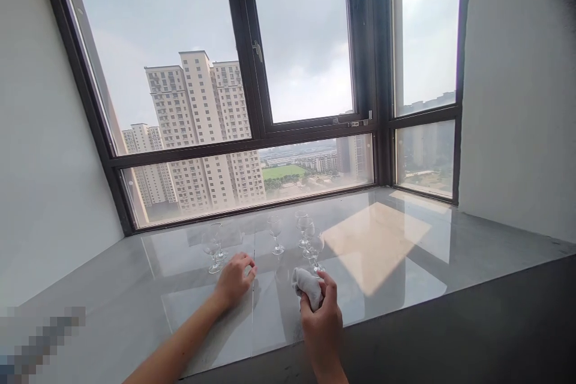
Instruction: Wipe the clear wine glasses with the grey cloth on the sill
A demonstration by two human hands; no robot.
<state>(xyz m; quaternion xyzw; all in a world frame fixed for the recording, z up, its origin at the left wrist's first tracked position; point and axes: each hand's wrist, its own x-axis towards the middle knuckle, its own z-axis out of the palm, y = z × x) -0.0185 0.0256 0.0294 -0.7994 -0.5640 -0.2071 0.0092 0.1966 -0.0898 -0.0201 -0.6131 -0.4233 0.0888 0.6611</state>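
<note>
My right hand (324, 312) grips a bunched light-grey cloth (308, 285) between thumb and fingers, above the shiny grey window sill (279, 306). My left hand (236, 281) is low over the sill, fingers loosely curled and thumb apart, with nothing visible in it. Just beyond it stand two clear stemmed glasses, the nearer one (211, 247) partly overlapping the other. A single stemmed glass (275, 233) is upright in the middle. Three more stand close together on the right; the nearest glass (317, 247) is right behind the cloth, its base partly hidden by my right hand.
A dark-framed window (256, 147) rises behind the glasses, with a handle (257, 51) on its opening pane. White walls (517, 102) close off both sides. The sill's front edge drops to a dark face (450, 336). A sunlit patch (378, 246) lies on the right.
</note>
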